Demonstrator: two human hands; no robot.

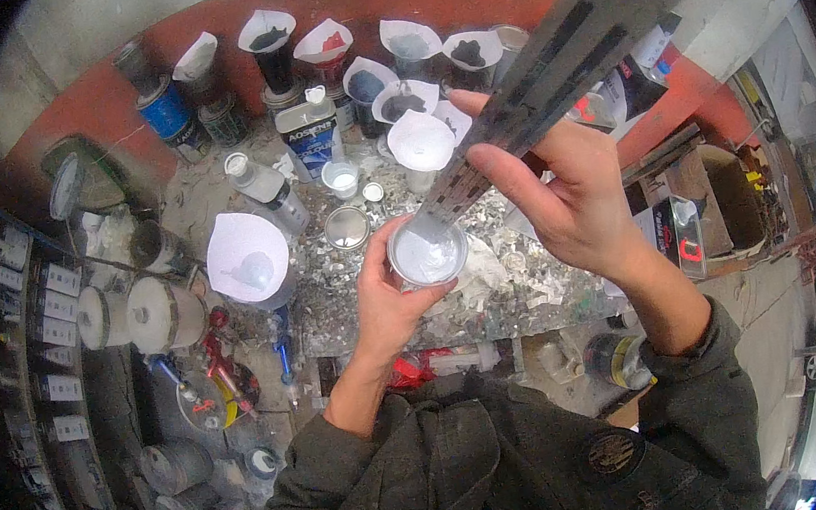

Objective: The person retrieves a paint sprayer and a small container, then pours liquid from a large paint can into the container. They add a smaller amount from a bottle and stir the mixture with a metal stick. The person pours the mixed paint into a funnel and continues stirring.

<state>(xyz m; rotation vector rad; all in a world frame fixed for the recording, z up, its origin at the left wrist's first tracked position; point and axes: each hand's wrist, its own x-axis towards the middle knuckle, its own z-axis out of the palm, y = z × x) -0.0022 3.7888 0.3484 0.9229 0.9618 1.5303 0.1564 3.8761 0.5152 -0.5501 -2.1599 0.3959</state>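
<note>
My left hand (383,303) wraps round a small clear cup (431,279) of whitish liquid, close above the littered bench. In my right hand (579,205) a long flat mixing stick (570,45) with slots and marks is gripped between thumb and fingers. It slants down to the left, and its lower end stands in the cup. Just beyond the cup is a white paper strainer (420,143) set on a container. A round metal lid (347,228) lies left of the cup, near a small plastic cup (340,179) of white liquid.
Several paper strainers with coloured residue, such as a red one (323,41), stand along the back on cans. A tin (311,137) and a grey bottle (266,193) are at left. Another strainer (247,253) sits nearer. Spray guns (224,362) hang off the left edge.
</note>
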